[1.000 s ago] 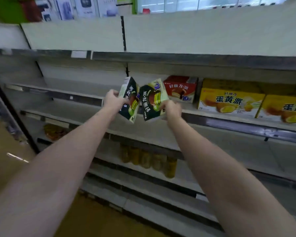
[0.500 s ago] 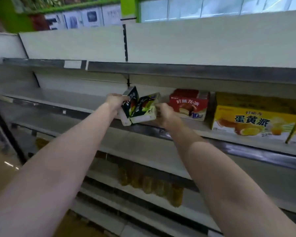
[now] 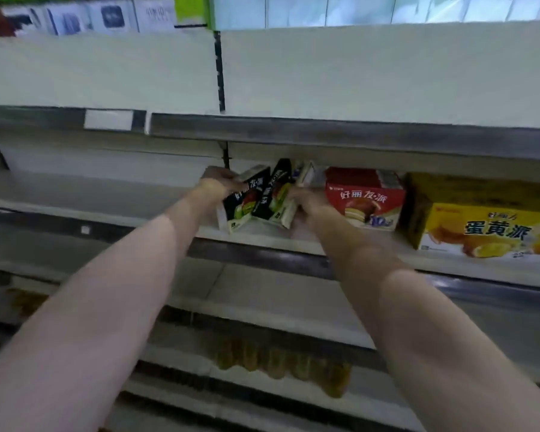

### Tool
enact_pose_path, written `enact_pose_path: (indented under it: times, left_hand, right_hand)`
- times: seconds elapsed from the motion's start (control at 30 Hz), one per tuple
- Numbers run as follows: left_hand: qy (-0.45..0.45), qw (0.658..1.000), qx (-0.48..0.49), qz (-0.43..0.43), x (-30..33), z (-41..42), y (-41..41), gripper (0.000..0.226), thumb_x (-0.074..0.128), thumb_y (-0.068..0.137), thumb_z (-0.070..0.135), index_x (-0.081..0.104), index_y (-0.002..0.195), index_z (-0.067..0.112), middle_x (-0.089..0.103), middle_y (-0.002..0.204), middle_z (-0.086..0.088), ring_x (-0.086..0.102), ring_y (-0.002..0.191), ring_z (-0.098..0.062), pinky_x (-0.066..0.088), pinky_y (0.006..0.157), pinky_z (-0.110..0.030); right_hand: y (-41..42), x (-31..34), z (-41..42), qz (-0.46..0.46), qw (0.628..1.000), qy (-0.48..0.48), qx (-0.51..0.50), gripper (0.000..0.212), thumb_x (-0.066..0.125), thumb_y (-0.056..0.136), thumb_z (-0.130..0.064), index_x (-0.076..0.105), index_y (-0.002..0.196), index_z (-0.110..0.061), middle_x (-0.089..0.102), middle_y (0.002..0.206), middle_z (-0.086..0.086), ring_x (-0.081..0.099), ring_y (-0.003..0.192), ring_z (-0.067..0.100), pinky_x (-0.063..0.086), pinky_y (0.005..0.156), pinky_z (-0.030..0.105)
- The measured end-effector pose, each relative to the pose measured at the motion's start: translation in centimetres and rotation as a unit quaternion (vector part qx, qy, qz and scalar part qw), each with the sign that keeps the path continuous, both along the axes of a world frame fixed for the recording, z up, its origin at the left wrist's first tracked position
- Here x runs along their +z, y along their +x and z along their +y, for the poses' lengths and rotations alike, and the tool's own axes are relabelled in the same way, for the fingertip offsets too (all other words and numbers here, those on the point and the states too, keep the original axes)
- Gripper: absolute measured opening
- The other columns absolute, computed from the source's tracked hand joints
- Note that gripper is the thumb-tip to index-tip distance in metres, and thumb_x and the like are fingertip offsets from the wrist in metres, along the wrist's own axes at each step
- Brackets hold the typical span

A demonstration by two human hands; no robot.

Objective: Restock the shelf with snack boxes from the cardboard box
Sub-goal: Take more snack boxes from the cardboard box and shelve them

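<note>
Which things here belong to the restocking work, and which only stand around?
Part of the job:
- two dark cardboard snack boxes, left and right
- left hand, right hand, each holding one
- grey metal shelf

Standing by:
- red snack box
- yellow cake box
- amber bottles lower down

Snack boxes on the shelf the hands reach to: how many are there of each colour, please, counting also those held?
Dark green-and-black snack boxes: 2, one in the left hand, one in the right hand
Red snack box: 1
Yellow snack box: 1 in full view
Total: 4
</note>
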State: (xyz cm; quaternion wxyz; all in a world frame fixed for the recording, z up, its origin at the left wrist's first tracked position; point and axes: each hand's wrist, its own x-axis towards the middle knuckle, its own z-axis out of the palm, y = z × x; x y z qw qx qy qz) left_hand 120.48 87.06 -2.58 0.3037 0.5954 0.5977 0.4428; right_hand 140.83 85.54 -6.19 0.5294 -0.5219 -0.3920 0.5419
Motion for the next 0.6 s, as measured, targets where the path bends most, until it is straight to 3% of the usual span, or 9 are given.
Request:
enact_pose_path:
  times: [0.07, 0.13, 0.2, 0.3, 0.37, 0.43, 0.5, 0.6]
  left_hand:
    - [0.004, 0.994, 0.018, 0.104, 0.0, 1.6, -0.3, 0.051, 0.073, 0.089, 0.029, 0.06, 0.132, 0.007, 0.059, 0.136, -0.011, 0.058, 0.12, -0.026, 0.045, 0.102, -0.028]
    - [0.014, 0.976, 0.042, 0.211, -0.4, 3.1, -0.9, 0.042, 0.055, 0.1, 0.033, 0.055, 0.138, 0.015, 0.052, 0.143, -0.012, 0.052, 0.127, -0.03, 0.04, 0.108, -0.038]
    - [0.034, 0.963, 0.041, 0.266, -0.7, 4.5, -1.6, 0.038, 0.044, 0.104, 0.03, 0.055, 0.138, 0.017, 0.051, 0.144, -0.013, 0.051, 0.127, -0.033, 0.04, 0.107, -0.041]
    - [0.065, 0.963, -0.014, 0.263, -1.6, 7.3, -2.8, 0.036, 0.043, 0.102, 0.037, 0.068, 0.12, 0.019, 0.063, 0.129, -0.013, 0.059, 0.113, -0.033, 0.049, 0.092, -0.036]
    - [0.087, 0.97, -0.038, 0.222, -2.3, 8.7, -3.4, 0.032, 0.045, 0.102, 0.033, 0.072, 0.112, 0.019, 0.067, 0.122, -0.009, 0.062, 0.107, -0.03, 0.049, 0.086, -0.031]
    - [0.116, 0.974, -0.038, 0.192, -2.8, 10.1, -3.6, 0.028, 0.045, 0.101, 0.033, 0.072, 0.107, 0.027, 0.067, 0.124, -0.008, 0.06, 0.111, -0.031, 0.047, 0.09, -0.032]
    - [0.134, 0.974, -0.021, 0.182, -3.0, 11.1, -3.7, 0.026, 0.046, 0.101, 0.035, 0.07, 0.11, 0.033, 0.062, 0.132, -0.006, 0.052, 0.12, -0.034, 0.043, 0.1, -0.041]
    - [0.085, 0.975, 0.014, 0.204, -3.3, 12.2, -3.7, 0.034, 0.046, 0.102, 0.028, 0.06, 0.131, 0.037, 0.049, 0.142, 0.0, 0.034, 0.132, -0.036, 0.03, 0.107, -0.046]
  right_hand:
    - [-0.5, -0.2, 1.1, -0.036, 0.999, 0.008, -0.01, 0.004, 0.06, 0.088, -0.002, 0.061, 0.091, -0.004, 0.058, 0.085, 0.013, 0.059, 0.077, 0.03, 0.052, 0.077, 0.045]
    - [-1.1, -0.7, 2.2, -0.059, 0.998, 0.002, -0.032, 0.01, 0.058, 0.082, 0.003, 0.056, 0.077, -0.006, 0.052, 0.081, 0.012, 0.053, 0.075, 0.029, 0.046, 0.072, 0.042]
    - [-1.5, -0.6, 2.3, -0.077, 0.996, -0.011, -0.037, 0.021, 0.057, 0.082, 0.004, 0.049, 0.067, -0.009, 0.048, 0.072, 0.009, 0.049, 0.068, 0.026, 0.043, 0.066, 0.036]
    - [-1.1, -0.3, 2.8, -0.089, 0.996, -0.028, -0.005, 0.035, 0.055, 0.09, 0.001, 0.041, 0.061, -0.013, 0.038, 0.043, 0.002, 0.039, 0.039, 0.016, 0.034, 0.048, 0.027]
    - [-0.8, 0.1, 3.3, -0.108, 0.994, -0.035, 0.004, 0.04, 0.056, 0.089, 0.004, 0.038, 0.059, -0.015, 0.034, 0.034, -0.002, 0.035, 0.033, 0.015, 0.032, 0.046, 0.028]
    - [-0.8, 0.4, 4.0, -0.132, 0.991, -0.029, 0.008, 0.041, 0.059, 0.088, 0.009, 0.039, 0.06, -0.014, 0.037, 0.032, -0.003, 0.037, 0.032, 0.011, 0.035, 0.044, 0.026]
    - [-1.0, 0.5, 4.5, -0.158, 0.987, -0.033, 0.0, 0.036, 0.064, 0.087, 0.009, 0.046, 0.063, -0.013, 0.047, 0.039, -0.002, 0.044, 0.045, 0.012, 0.04, 0.049, 0.025]
    - [-1.4, 0.7, 4.8, -0.185, 0.981, -0.05, -0.008, 0.023, 0.068, 0.088, 0.002, 0.055, 0.074, -0.01, 0.058, 0.07, 0.007, 0.053, 0.065, 0.015, 0.047, 0.066, 0.026]
